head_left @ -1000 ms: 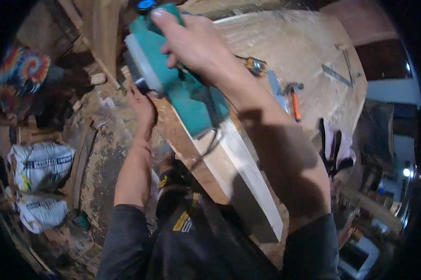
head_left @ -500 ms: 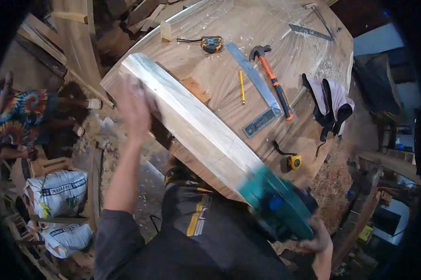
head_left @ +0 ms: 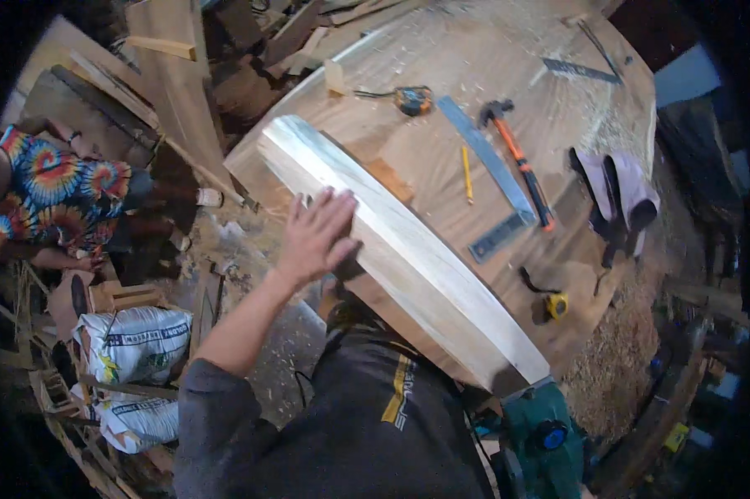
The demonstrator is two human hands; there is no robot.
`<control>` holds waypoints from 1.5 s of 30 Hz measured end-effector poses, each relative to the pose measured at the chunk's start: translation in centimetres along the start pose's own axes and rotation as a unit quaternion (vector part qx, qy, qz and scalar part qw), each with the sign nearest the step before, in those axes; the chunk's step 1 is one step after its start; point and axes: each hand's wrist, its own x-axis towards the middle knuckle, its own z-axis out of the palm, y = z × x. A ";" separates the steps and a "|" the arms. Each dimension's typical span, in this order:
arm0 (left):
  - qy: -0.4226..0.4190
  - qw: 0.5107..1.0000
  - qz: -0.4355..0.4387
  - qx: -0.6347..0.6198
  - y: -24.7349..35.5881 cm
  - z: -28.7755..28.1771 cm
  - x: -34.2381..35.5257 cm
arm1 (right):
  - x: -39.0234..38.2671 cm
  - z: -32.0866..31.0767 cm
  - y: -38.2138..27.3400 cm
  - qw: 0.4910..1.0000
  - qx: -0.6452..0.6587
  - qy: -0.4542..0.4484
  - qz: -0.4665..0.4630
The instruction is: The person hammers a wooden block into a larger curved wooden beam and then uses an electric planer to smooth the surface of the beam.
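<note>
Timber [head_left: 408,266] with bevelled long sides runs slantwise through the middle of the frame, from upper left of centre down to the lower right, lying on the big wooden tabletop [head_left: 491,58]. My left hand [head_left: 321,229] rests palm down near its upper-left end, fingers spread and gripping nothing. My right hand does not show, so I can't tell whether it is on the green power planer [head_left: 550,407] in the lower right of the frame. That tool, with its blue knob uppermost, sits right at the timber's lower end; whether its sole bears on the wood I can't make out.

I take the step in hand to be planing the upper faces — perhaps at one end of a pass, with my palm steadying the piece or feeling the surface. As I judge it, the next move calls for the sole to be set flat along a face, pressure kept even, and my left fingers well clear of the cutter's path.

Right of the timber lie the pencil [head_left: 467,175], the metal square [head_left: 487,158] and the hammer [head_left: 522,166], all apart from it — they look to be out of the planer's line. Shavings [head_left: 616,366] cover the ground at the lower right.
</note>
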 end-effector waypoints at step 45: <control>0.177 0.907 -0.312 -0.221 -24.8 6.6 -4.0 | -44.5 -2.6 -27.4 0.947 -0.159 0.167 -0.223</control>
